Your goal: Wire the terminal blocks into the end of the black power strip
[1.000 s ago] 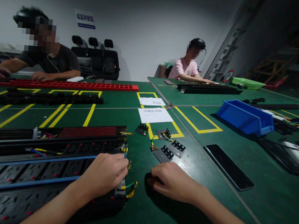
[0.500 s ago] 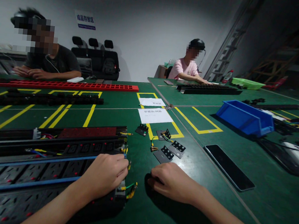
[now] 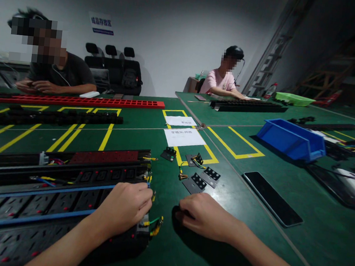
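My left hand (image 3: pixel 129 203) rests with curled fingers on the right end of a black socket strip with blue edges (image 3: pixel 60 202); whether it grips anything is hidden. My right hand (image 3: pixel 202 215) lies closed on the green table (image 3: pixel 165 257), and whatever its fingers may hold is out of sight. Beyond the hands are several black perforated brackets (image 3: pixel 194 183), some with yellow-green wires. A lug wire (image 3: pixel 156 227) sticks out from the strip end just right of my left hand. More strips, one with a dark red face (image 3: pixel 106 157), lie behind.
A phone (image 3: pixel 271 198) lies right of my right hand, with a blue bin (image 3: pixel 291 140) behind it. White paper labels (image 3: pixel 185 138) lie mid-table. A red slotted rail (image 3: pixel 120 102) stretches across the back left. Two people sit across the table; another hand shows at the right edge.
The person at the back left has leaned slightly further left, with the hands shifted a little. My two hands have stayed in place.
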Motion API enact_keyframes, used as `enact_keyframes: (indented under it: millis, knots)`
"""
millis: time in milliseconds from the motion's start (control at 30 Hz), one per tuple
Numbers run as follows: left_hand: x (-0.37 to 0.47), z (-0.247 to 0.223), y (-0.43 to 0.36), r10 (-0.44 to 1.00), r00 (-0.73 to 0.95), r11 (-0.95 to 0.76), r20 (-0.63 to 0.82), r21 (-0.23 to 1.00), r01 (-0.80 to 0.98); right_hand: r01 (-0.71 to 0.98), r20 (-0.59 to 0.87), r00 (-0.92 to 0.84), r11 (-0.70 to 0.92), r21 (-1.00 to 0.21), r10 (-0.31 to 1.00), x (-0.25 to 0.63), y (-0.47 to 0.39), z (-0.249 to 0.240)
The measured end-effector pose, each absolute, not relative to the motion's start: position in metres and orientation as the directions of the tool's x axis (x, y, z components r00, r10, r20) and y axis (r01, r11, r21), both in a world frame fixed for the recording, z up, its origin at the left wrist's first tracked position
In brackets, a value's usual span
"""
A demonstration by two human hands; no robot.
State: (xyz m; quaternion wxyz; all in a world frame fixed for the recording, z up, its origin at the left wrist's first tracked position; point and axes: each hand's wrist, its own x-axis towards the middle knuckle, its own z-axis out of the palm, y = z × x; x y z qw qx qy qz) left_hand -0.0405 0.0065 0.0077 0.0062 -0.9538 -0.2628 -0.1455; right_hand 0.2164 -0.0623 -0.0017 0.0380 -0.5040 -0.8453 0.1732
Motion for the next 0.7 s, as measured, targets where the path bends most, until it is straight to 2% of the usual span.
enact_keyframes:
  millis: [700]
  knots:
    - [-0.0406,0.0076,0.0069,0.506,0.823,-0.858,0.258,0.052,0.511,0.841,-0.119,-0.487,0.427,-0.332,0.865,0.2164,-0.0624,-0.0009]
